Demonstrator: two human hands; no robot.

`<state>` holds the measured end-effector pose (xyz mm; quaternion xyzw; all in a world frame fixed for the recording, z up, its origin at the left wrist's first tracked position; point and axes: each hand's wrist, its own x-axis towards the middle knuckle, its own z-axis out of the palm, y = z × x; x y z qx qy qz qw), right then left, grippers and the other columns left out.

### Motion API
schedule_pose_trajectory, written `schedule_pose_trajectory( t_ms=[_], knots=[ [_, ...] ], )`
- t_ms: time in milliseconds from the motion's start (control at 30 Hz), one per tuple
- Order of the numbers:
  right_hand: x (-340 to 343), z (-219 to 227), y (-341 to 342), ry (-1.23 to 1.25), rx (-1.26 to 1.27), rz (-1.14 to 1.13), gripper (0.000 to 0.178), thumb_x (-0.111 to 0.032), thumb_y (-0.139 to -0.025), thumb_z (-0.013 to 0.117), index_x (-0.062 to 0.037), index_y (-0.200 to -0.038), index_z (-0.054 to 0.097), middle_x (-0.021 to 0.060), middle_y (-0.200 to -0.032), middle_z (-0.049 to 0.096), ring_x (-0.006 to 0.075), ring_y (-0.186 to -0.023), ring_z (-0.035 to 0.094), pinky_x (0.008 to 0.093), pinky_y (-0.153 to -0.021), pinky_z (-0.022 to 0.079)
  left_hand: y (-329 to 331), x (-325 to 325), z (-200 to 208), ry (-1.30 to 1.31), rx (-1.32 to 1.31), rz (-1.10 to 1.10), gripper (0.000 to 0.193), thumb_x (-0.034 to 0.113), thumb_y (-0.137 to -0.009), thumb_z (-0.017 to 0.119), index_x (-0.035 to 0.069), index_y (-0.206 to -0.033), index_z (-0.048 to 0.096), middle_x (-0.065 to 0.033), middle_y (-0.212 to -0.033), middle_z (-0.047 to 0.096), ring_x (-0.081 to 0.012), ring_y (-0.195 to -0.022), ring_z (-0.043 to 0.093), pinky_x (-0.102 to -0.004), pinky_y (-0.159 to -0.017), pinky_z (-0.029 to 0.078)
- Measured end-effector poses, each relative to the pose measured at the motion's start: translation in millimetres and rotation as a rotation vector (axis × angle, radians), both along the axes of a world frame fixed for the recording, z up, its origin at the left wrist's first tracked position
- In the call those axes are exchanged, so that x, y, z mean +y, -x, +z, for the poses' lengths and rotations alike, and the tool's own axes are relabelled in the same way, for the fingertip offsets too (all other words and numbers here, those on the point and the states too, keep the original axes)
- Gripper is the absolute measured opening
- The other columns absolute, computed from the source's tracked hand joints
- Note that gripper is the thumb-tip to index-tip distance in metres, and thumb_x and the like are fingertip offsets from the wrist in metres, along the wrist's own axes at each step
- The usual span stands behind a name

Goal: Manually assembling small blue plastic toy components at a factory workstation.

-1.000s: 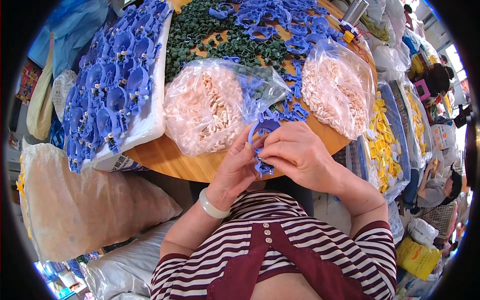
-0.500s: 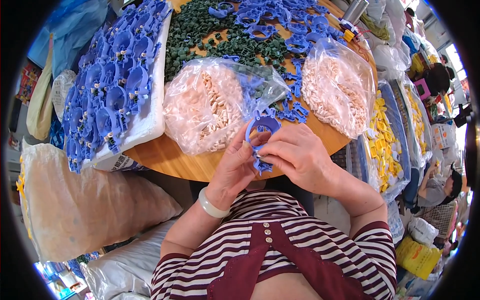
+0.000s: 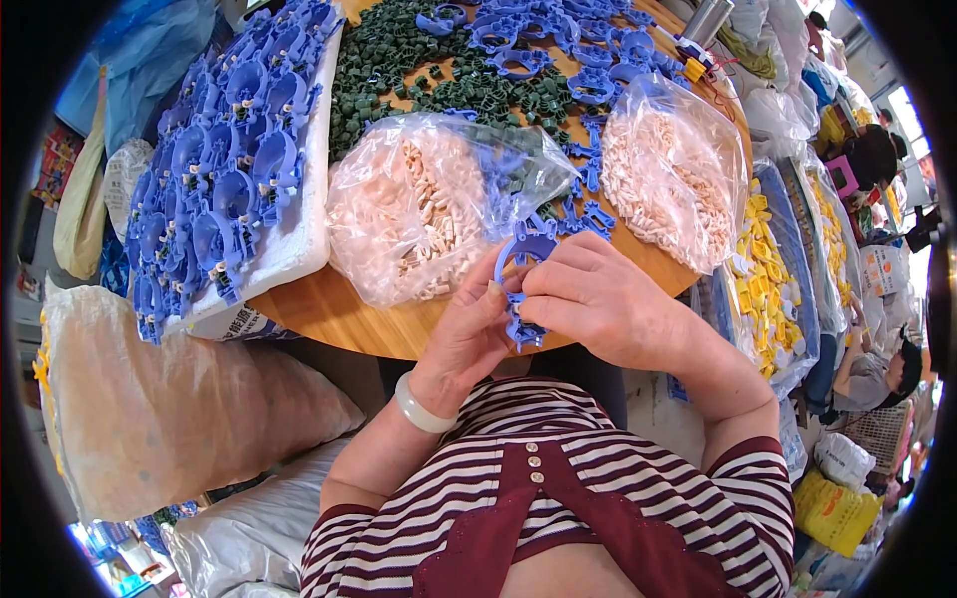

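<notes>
A blue plastic part (image 3: 530, 242) with a round ring and a smaller toothed end is held in front of me, just past the table's near edge. The thumb and fingers of my left hand (image 3: 469, 334) close on its left side, and a pale bangle circles that wrist. My right hand (image 3: 610, 307) is closed too, its thumb and fingertips pressed against the middle of the part from the right. Whether a small piece sits under those fingertips is hidden. Close beyond my hands lies a clear bag of small pale pink pieces (image 3: 399, 214).
At left, a white foam board (image 3: 315, 214) carries rows of blue parts. Small dark green pieces (image 3: 374, 75) and loose blue parts (image 3: 598, 85) cover the table's far side. Another bag of pale pieces (image 3: 673, 179) lies at right, beside yellow parts (image 3: 768, 289) off the table.
My right hand has shifted slightly and rolled over, its fingers now higher on the blue part. The right elbow has moved a little outward. My left hand keeps its grip.
</notes>
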<state>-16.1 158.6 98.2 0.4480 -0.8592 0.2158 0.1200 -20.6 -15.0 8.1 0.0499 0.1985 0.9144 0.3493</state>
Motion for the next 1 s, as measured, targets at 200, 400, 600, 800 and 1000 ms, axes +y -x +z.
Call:
schedule_pose_trajectory(
  t_ms=[200, 400, 600, 800, 1000],
  knots=[
    [-6.6, 4.2, 1.1, -0.14, 0.134, 0.097, 0.017, -0.012, -0.065, 0.058, -0.0063, -0.081, 0.057, 0.002, -0.082, 0.053, 0.0179, -0.078, 0.053, 0.0309, -0.073, 0.04, 3.1, 0.4, -7.0, 0.004, 0.071, -0.048, 0.063, 0.026, -0.081, 0.066, 0.013, -0.134, 0.035, -0.0037, -0.121, 0.051, -0.0161, -0.109, 0.052, -0.0334, -0.086, 0.049],
    [-7.2, -8.2, -0.3, 0.073, -0.118, -0.04, 0.012, -0.01, -0.07, 0.064, -0.0082, -0.08, 0.057, 0.002, -0.081, 0.057, 0.0193, -0.078, 0.056, 0.0334, -0.075, 0.04, 3.0, 2.5, -3.2, 0.043, -0.017, -0.004, 0.067, 0.027, -0.077, 0.07, 0.012, -0.133, 0.037, -0.0039, -0.12, 0.052, -0.0155, -0.109, 0.052, -0.0309, -0.086, 0.049],
    [-4.8, -14.7, -3.6, 0.26, -0.215, -0.156, 0.014, -0.009, -0.071, 0.069, -0.0094, -0.083, 0.061, 0.003, -0.082, 0.061, 0.0205, -0.076, 0.058, 0.033, -0.072, 0.04, 3.2, 4.4, -3.0, 0.033, -0.029, 0.012, 0.069, 0.027, -0.076, 0.071, 0.011, -0.133, 0.037, -0.0047, -0.119, 0.052, -0.0158, -0.108, 0.052, -0.0296, -0.086, 0.049],
    [-3.7, -15.7, -4.4, 0.274, -0.155, -0.181, 0.013, -0.008, -0.069, 0.07, -0.0096, -0.08, 0.064, 0.0017, -0.08, 0.058, 0.0199, -0.074, 0.057, 0.0321, -0.068, 0.04, 4.1, 5.7, -1.4, 0.031, -0.015, 0.017, 0.07, 0.028, -0.075, 0.072, 0.01, -0.132, 0.037, -0.0051, -0.118, 0.052, -0.0157, -0.106, 0.053, -0.0291, -0.086, 0.048],
    [-4.6, -20.3, -3.7, 0.274, -0.044, -0.171, 0.015, -0.009, -0.066, 0.072, -0.0102, -0.079, 0.065, 0.0004, -0.079, 0.056, 0.0186, -0.072, 0.055, 0.0315, -0.066, 0.038, 3.2, 6.0, -5.8, 0.022, -0.016, 0.026, 0.069, 0.028, -0.075, 0.071, 0.01, -0.132, 0.037, -0.0044, -0.115, 0.052, -0.0151, -0.105, 0.053, -0.0289, -0.087, 0.047]
  ],
)
